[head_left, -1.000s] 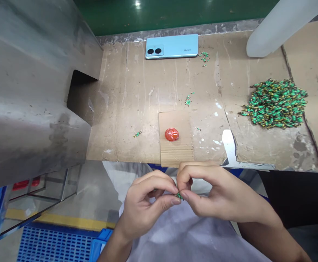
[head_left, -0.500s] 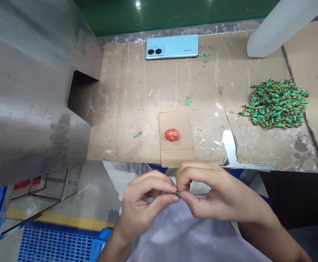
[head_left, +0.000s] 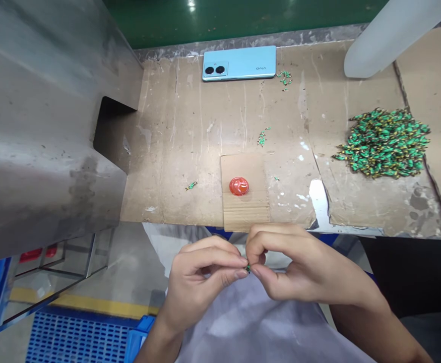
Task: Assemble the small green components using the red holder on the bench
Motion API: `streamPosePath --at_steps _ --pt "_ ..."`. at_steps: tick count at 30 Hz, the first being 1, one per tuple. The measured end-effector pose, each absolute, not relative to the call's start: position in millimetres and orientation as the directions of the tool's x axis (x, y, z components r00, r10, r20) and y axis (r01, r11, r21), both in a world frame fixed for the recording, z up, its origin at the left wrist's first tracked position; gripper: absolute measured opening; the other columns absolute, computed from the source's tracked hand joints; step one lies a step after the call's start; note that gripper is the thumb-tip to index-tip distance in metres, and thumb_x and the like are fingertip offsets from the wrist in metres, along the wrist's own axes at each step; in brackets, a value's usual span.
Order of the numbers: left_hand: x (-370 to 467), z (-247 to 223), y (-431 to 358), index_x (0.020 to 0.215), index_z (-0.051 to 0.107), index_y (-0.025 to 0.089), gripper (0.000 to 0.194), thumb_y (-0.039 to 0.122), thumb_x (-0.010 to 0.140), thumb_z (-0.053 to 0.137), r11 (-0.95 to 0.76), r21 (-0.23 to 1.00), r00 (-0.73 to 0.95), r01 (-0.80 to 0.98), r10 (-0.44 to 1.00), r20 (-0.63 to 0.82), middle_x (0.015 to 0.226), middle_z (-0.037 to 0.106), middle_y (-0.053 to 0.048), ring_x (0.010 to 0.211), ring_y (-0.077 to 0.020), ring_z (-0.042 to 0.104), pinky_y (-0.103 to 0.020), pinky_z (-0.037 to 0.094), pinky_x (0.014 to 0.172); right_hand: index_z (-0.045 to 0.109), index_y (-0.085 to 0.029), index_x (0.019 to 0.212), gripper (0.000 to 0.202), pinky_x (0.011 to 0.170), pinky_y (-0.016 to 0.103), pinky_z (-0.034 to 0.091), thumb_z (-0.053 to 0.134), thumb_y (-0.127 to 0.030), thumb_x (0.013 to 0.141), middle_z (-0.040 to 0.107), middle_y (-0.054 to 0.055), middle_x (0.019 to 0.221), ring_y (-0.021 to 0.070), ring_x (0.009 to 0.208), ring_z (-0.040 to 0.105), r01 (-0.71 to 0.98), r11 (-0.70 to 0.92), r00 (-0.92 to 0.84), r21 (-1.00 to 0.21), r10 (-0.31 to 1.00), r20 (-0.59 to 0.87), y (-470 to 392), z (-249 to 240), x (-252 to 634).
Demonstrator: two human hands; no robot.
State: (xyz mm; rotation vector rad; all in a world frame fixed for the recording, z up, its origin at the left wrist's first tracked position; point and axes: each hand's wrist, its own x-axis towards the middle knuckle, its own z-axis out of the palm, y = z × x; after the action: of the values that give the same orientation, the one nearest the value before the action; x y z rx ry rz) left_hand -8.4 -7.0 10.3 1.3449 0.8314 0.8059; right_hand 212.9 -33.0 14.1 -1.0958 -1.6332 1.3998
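Note:
In front of my body, just below the table edge, my left hand [head_left: 205,282] pinches a small green piece [head_left: 248,268] with dark ends between thumb and forefinger. My right hand [head_left: 296,264] meets it there, thumb and forefinger closed at the other end of the same piece. Fingertips cover most of it. Beyond the hands, a shallow red oval dish [head_left: 239,186] with a glossy surface sits on a small cardboard piece [head_left: 245,217]. A similar green, yellow and dark painted piece [head_left: 191,186] lies to the left of the dish.
A large heap of green pieces [head_left: 388,143] lies at the right. Small green bits [head_left: 261,138] are scattered mid-table, and more lie near a light blue phone [head_left: 239,63] at the back. A metal housing [head_left: 54,126] stands left; a pale tube [head_left: 394,38] slants in at upper right.
Both hands stay pinched together and have shifted very slightly right. The objects on the table have not been moved.

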Motion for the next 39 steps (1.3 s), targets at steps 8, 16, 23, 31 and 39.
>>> streamPosePath --at_steps 8,16,23,31,39 --pt "-9.4 9.9 -3.6 0.09 0.093 0.03 0.011 0.02 0.086 0.095 0.314 0.947 0.498 -0.063 0.833 -0.243 0.082 0.082 -0.003 0.072 -0.0133 0.076 -0.019 0.06 0.066 0.063 -0.021 0.086 0.014 0.067 0.024 0.047 0.061 -0.007 0.088 0.066 -0.003 0.078 0.012 0.071 0.062 0.217 0.09 -0.4 -0.972 0.917 -0.005 -33.3 13.3 211.6" --pt "-10.4 3.7 -5.3 0.088 0.089 0.024 0.01 0.029 0.084 0.097 0.427 0.904 0.477 -0.03 0.8 -0.363 0.079 0.078 -0.003 0.069 -0.014 0.067 -0.023 0.051 0.062 0.061 -0.022 0.085 0.016 0.065 0.025 0.044 0.059 -0.007 0.09 0.063 -0.004 0.076 0.0117 0.068 0.058 0.271 0.152 -0.393 -0.951 0.919 0.035 -33.8 13.5 211.8" --pt "-11.4 7.0 -4.3 0.09 0.091 0.027 0.004 0.026 0.087 0.094 0.388 0.921 0.491 -0.02 0.807 -0.33 0.082 0.081 -0.003 0.072 -0.0139 0.069 -0.022 0.052 0.065 0.061 -0.02 0.086 0.015 0.064 0.026 0.043 0.057 -0.009 0.095 0.064 -0.003 0.077 0.0119 0.069 0.06 0.362 0.223 -0.385 -0.905 0.92 0.073 -34.8 14.7 210.4" --pt "-14.8 11.6 -3.2 0.091 0.091 0.027 0.007 0.02 0.088 0.092 0.367 0.93 0.476 0.016 0.815 -0.33 0.082 0.081 -0.001 0.074 -0.0122 0.071 -0.018 0.054 0.068 0.063 -0.019 0.088 0.016 0.066 0.027 0.045 0.058 -0.009 0.099 0.069 -0.001 0.078 0.0133 0.069 0.062 0.439 0.29 -0.371 -0.85 0.921 0.123 -38.2 17.0 206.7" --pt "-15.1 13.4 -1.1 0.093 0.091 0.028 0.004 0.025 0.09 0.092 0.478 0.876 0.548 -0.059 0.749 -0.372 0.083 0.08 0.001 0.077 -0.0099 0.071 -0.016 0.055 0.072 0.065 -0.02 0.1 0.009 0.073 0.02 0.05 0.069 -0.02 0.107 0.068 -0.002 0.091 0.0099 0.08 0.065 0.144 0.106 -0.413 -0.984 0.91 0.038 -35.3 10.7 213.8"
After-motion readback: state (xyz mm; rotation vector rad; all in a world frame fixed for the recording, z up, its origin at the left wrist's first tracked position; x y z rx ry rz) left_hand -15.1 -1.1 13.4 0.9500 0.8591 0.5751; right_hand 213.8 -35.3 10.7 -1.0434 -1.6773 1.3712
